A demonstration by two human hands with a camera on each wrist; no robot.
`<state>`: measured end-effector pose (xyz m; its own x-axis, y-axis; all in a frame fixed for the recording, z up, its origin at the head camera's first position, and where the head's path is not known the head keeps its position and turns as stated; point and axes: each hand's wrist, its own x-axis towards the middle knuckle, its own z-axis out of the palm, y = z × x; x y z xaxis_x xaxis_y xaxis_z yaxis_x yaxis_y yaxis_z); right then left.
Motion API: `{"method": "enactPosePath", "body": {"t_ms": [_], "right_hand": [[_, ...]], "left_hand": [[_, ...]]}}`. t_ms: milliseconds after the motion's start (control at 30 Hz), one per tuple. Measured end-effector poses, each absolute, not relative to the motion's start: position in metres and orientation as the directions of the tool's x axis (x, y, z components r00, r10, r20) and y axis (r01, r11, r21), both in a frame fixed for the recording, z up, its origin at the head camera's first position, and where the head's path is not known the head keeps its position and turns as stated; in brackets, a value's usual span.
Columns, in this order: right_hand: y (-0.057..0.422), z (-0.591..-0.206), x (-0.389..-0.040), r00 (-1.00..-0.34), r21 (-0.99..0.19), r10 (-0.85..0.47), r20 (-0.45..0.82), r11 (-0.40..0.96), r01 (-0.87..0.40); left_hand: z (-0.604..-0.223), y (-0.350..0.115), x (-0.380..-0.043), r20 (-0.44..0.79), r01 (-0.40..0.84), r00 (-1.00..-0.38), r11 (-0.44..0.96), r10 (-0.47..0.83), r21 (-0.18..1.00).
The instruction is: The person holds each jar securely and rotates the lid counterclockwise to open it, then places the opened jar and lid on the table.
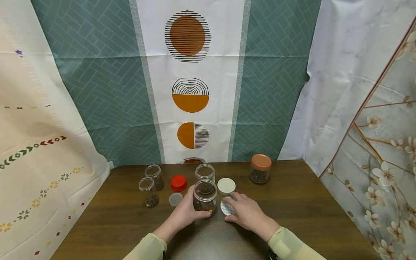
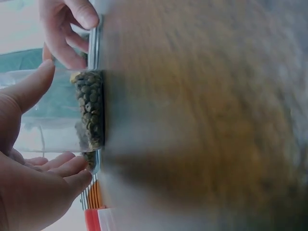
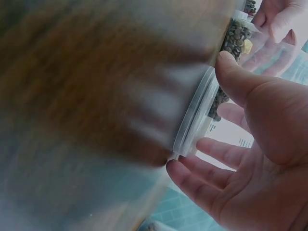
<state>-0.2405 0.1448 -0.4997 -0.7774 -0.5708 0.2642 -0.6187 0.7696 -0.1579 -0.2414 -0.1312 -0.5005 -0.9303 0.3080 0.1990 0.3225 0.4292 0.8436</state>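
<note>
My left hand (image 1: 185,206) grips a clear, lidless jar (image 1: 205,196) standing on the table, thumb on the near side and fingers round the far side. Small dark brown pellet-like pieces (image 2: 89,110) fill its bottom, with a yellow bit among them. To its right, my right hand (image 1: 246,211) spans a round lid (image 1: 226,206), its silvery printed inner face upward. In the right wrist view, the thumb and fingers are at opposite edges of that lid (image 3: 196,115). A cream lid (image 1: 226,185) lies just beyond it.
Behind the held jar stands another open jar (image 1: 205,169). Two open jars (image 1: 150,199) (image 1: 157,179) are at the left, near a red lid (image 1: 178,183) and a translucent disc (image 1: 176,199). A jar with an orange-brown lid (image 1: 260,169) stands at the back right of the wooden table (image 1: 302,216).
</note>
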Motion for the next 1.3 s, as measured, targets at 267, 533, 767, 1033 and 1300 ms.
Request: {"method": "enactPosePath", "body": {"t_ms": [267, 533, 767, 1033, 1300], "right_hand": [[0.153, -0.492, -0.236, -0.772, -0.183, -0.572, 0.277, 0.758, -0.626], [0.168, -0.486, -0.233, -0.778, -0.177, -0.555, 0.295, 0.768, -0.615], [0.181, -0.478, -0.234, -0.784, -0.141, -0.533, 0.319, 0.791, -0.595], [0.192, -0.471, -0.236, -0.773, -0.101, -0.525, 0.356, 0.801, -0.59], [0.2, -0.463, -0.239, -0.774, -0.074, -0.515, 0.368, 0.814, -0.576]], "left_hand": [[-0.493, -0.135, -0.238, 0.188, 0.284, -0.954, 0.512, 0.232, 0.811], [-0.485, -0.134, -0.231, 0.232, 0.301, -0.953, 0.643, 0.193, 0.704], [-0.478, -0.13, -0.225, 0.375, 0.429, -0.891, 0.743, 0.256, 0.513], [-0.472, -0.127, -0.221, 0.406, 0.465, -0.857, 0.817, 0.319, 0.341], [-0.466, -0.125, -0.218, 0.395, 0.468, -0.848, 0.849, 0.354, 0.245]]}}
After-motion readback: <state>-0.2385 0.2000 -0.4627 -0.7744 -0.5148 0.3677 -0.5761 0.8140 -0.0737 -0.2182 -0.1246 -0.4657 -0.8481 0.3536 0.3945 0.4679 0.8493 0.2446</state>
